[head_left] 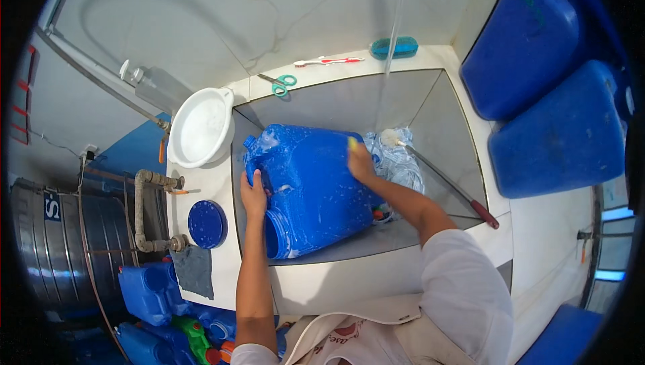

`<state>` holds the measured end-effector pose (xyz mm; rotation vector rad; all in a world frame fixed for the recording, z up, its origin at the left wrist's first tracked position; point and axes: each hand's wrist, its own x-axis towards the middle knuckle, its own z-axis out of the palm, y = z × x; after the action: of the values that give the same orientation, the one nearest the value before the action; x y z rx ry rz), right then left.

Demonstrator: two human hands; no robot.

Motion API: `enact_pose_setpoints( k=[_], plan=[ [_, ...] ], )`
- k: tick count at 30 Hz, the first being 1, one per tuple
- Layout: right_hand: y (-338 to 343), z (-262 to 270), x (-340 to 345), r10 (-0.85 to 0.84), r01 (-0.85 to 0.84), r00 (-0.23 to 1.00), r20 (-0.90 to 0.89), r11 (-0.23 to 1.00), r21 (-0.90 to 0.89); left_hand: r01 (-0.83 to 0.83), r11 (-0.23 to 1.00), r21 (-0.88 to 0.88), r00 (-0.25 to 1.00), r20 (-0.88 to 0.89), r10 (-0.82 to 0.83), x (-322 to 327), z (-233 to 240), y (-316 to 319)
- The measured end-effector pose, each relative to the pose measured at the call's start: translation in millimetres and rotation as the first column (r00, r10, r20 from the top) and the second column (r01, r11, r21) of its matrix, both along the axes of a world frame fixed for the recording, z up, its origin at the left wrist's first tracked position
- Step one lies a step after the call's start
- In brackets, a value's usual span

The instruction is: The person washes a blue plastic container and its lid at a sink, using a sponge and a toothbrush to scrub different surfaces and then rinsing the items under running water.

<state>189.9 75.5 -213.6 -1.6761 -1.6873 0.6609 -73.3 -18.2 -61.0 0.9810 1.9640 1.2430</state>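
Observation:
A large blue plastic jerrycan (pixel 322 178) streaked with suds lies on its side in a grey tiled sink (pixel 438 113). Its wide open mouth (pixel 277 234) faces the lower left, and a small capped spout (pixel 249 141) sticks out at the upper left. My left hand (pixel 253 197) grips the can's moulded handle. Against the can's base end, my right hand (pixel 362 162) presses a small yellow pad (pixel 351 144), mostly hidden by the fingers. Behind that hand lies crumpled clear plastic (pixel 403 168).
A long-handled brush (pixel 443 181) leans across the sink's right rim. A white basin (pixel 201 128) and blue lid (pixel 207 224) sit left. Scissors (pixel 278 84), a toothbrush (pixel 327 62) and a teal scrub brush (pixel 395 48) line the back ledge. Two blue jerrycans (pixel 557 133) stand right.

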Motion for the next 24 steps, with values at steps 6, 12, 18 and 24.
enact_pose_setpoints(
  k=[6, 12, 18, 24],
  plan=[
    [-143, 92, -48, 0.492, -0.517, 0.855, 0.165, 0.836, 0.183, -0.134, 0.990, -0.033, 0.989, 0.056, 0.136, -27, -8, -18],
    [43, 74, -95, 0.277, -0.284, 0.959, 0.065, 0.948, 0.142, -0.041, 0.999, -0.021, 0.999, -0.021, 0.040, -16, -2, -10],
    [-30, -37, 14, -0.168, 0.157, 0.985, 0.028, 0.829, -0.536, -0.084, 0.996, -0.008, 0.996, -0.038, 0.084, -23, -5, 0],
    [-112, 48, 27, 0.153, -0.121, 0.988, 0.019, 0.846, -0.519, -0.057, 0.998, 0.020, 0.990, 0.129, 0.054, -22, -1, 30]
  ],
)
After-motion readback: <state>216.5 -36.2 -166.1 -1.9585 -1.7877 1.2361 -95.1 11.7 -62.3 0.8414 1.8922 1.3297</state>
